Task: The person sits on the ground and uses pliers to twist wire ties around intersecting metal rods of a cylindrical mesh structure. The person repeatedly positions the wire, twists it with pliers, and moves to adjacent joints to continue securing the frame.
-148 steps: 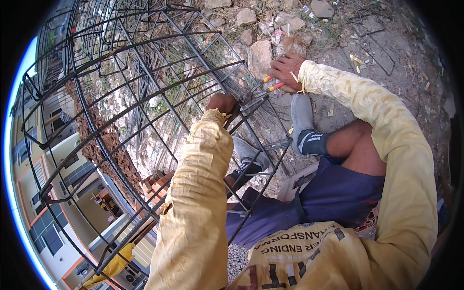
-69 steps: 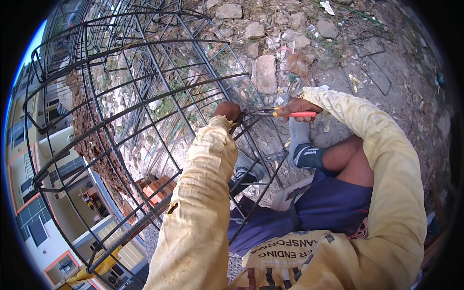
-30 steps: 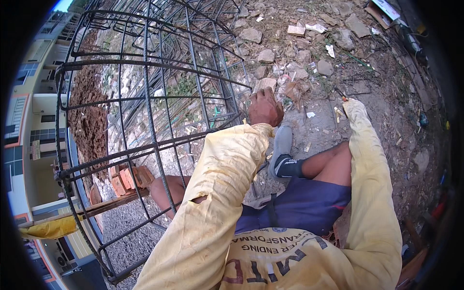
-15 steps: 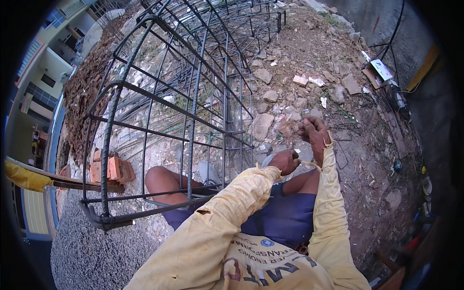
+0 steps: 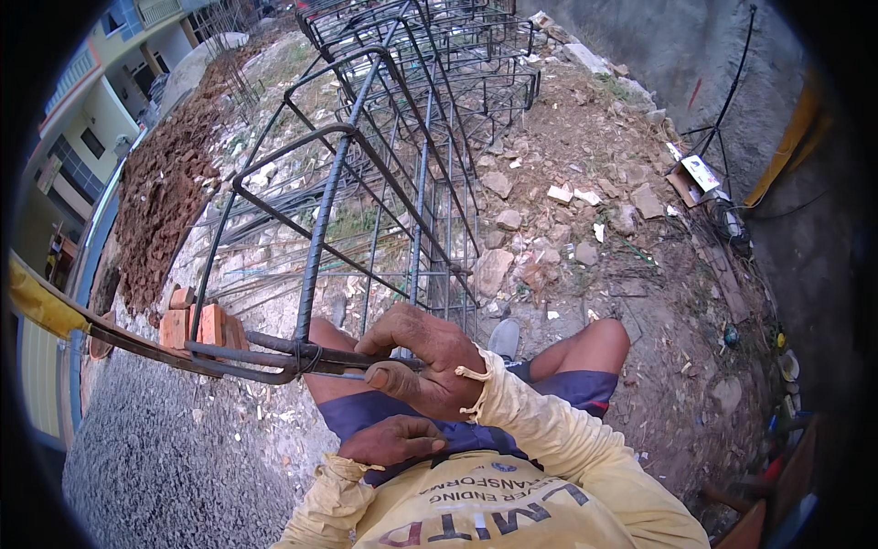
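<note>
A rebar cage of dark ribbed bars and bent stirrups [image 5: 315, 242] slants away in front of me, its near end over my lap. My right hand [image 5: 422, 357] is at the lower bar of the closest stirrup, its thumb and forefinger bent around the steel. A thin tie wire [image 5: 304, 357] is wound at the joint left of that hand. Low over my lap, below the bar, my left hand [image 5: 393, 441] is closed with its fingers curled together. Whatever it may hold is hidden.
More rebar cages [image 5: 439, 55] lie ahead. Red bricks [image 5: 206, 327] and a gravel pile [image 5: 155, 457] are at left. A plank with yellow wrapping [image 5: 50, 302] reaches in there. Broken stones [image 5: 494, 270] cover the ground at right, near an open box [image 5: 697, 176] by the wall.
My right hand has come down and left from the open ground to the stirrup bar. The left hand has drawn back toward my lap. The view has shifted, and the cage appears nearer.
</note>
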Demonstrator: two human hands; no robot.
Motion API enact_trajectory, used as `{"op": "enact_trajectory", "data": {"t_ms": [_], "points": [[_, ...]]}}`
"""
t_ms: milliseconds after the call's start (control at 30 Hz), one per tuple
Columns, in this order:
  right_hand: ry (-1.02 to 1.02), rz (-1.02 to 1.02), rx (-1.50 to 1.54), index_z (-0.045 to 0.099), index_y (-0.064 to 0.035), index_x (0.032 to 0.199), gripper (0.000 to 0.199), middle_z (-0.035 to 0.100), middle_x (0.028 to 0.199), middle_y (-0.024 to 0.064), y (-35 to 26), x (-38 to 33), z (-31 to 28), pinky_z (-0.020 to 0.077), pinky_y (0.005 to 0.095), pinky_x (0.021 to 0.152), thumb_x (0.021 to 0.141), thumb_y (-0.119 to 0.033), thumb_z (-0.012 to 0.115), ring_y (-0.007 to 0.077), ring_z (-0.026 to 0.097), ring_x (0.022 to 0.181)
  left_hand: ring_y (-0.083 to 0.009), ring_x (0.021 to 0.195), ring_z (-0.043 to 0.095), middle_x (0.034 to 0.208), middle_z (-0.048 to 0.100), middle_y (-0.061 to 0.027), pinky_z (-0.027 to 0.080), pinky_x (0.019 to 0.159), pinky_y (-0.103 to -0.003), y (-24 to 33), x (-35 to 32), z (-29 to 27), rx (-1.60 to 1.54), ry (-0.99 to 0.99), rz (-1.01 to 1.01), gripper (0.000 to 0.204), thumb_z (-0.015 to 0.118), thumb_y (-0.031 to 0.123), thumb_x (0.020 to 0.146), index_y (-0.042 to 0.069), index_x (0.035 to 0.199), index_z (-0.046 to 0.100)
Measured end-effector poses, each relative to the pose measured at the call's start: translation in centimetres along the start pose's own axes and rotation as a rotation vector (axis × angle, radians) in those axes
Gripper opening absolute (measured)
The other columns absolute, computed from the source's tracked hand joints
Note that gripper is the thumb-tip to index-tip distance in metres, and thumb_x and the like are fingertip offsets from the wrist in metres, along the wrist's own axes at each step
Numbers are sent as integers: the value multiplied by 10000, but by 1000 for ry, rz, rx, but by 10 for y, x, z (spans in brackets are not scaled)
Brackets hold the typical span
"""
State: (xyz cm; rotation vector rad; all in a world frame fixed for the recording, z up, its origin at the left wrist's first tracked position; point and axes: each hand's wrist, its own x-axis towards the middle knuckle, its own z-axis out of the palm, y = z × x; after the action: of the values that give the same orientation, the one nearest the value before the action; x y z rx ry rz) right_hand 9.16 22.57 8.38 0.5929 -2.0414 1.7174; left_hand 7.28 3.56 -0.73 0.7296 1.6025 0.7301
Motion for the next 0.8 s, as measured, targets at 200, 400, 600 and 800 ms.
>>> {"op": "enact_trajectory", "data": {"t_ms": [200, 400, 600, 800], "points": [[119, 183, 133, 539, -41, 941, 465, 518, 804, 31, -6, 0, 27, 417, 286, 689, 945, -505, 561, 125, 479, 756, -166, 884, 660, 959, 687, -92, 520, 797, -297, -65, -111, -61, -376, 893, 107, 321, 596, 303, 960, 9, 1085, 622], [192, 190, 149, 549, -42, 915, 527, 510, 756, 12, -4, -17, 11, 403, 287, 634, 924, -569, 554, 105, 476, 715, -363, 1271, 476, 1433, 406, -226, 446, 1029, -500, 0, -90, -88, -720, 1197, 1097, 846, 386, 663, 933, 11, 1462, 288], [350, 119, 45, 608, -32, 945, 398, 572, 802, 48, -21, -49, -31, 450, 301, 637, 906, -425, 658, 136, 555, 709, -319, 1095, 564, 1270, 521, -264, 488, 911, -426, 79, -77, -82, -782, 1030, 970, 901, 373, 667, 932, -161, 1286, 421], [1001, 101, 3, 591, -43, 981, 176, 581, 764, -16, 24, -152, -176, 454, 220, 625, 962, -215, 621, 50, 529, 679, -379, 1054, 580, 1319, 458, -253, 539, 793, -475, 65, -92, -92, -911, 381, 1129, 1047, 609, 630, 826, 19, 1524, 126]]}}
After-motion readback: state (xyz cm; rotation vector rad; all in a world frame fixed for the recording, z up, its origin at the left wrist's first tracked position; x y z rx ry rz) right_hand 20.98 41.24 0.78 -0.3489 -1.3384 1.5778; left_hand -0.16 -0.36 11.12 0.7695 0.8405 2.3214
